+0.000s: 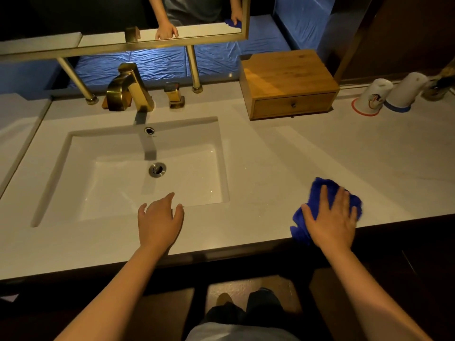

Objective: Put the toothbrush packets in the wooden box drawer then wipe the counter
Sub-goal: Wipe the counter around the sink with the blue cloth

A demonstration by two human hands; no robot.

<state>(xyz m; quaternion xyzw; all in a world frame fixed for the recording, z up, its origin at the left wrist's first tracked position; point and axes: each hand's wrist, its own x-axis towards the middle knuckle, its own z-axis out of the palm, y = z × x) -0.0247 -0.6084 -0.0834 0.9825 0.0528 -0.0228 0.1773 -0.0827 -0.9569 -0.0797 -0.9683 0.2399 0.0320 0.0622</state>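
Bare arms, dark trousers, that's us

We've got no sleeves showing on either forearm (118, 291), a pale shirt hem (236, 332), dark trousers (261, 308), and one tan shoe (224, 299).

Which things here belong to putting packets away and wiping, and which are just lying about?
Job: blue cloth under right hand, counter, wooden box with drawer closed.
Lying about: faucet, sink, two upturned cups.

This is a bathroom: a white counter (295, 153) holds a sunken sink (147, 168) with a gold tap (128, 89), a framed mirror (123, 20) hangs above, and two upturned cups (391, 94) stand beside a wooden box (288, 82).
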